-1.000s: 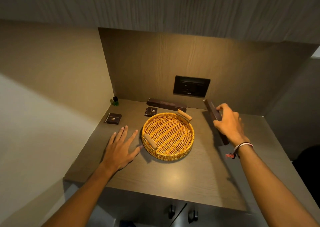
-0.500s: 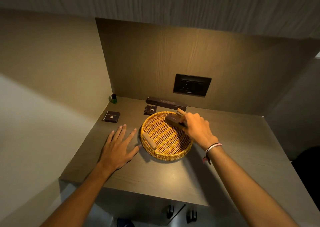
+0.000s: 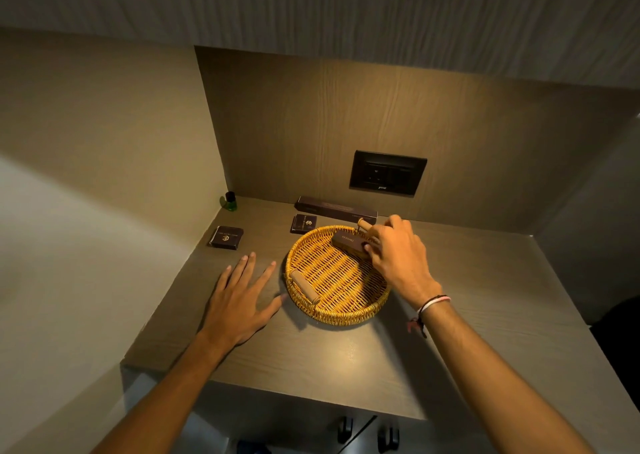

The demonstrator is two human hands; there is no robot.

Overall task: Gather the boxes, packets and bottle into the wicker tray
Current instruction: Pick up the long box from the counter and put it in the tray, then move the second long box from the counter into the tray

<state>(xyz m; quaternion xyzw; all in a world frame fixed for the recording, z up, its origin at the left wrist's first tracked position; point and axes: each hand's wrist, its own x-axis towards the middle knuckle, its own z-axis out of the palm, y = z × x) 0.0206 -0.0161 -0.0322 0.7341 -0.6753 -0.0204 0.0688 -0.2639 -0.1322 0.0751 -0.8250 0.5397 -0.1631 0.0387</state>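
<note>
A round wicker tray (image 3: 332,309) with two wooden handles sits mid-counter. My right hand (image 3: 398,256) reaches over its far right side, fingers closed on a long dark box (image 3: 348,244) lying inside the tray. My left hand (image 3: 242,297) rests flat on the counter just left of the tray, fingers spread, holding nothing. Behind the tray lies another long dark box (image 3: 334,208) against the back wall. A small dark packet (image 3: 304,224) lies in front of it, and a second dark packet (image 3: 227,237) lies at the far left. A small green bottle (image 3: 229,201) stands in the back left corner.
The wooden counter (image 3: 467,315) sits in a niche with walls at left, back and right. A black socket plate (image 3: 388,173) is on the back wall. An overhead cabinet hangs above. Cabinet door handles (image 3: 363,434) show below the front edge.
My right hand carried the long dark box from the counter's right side into the tray and now holds it lower, near the far rim. My left hand stayed flat beside the tray.
</note>
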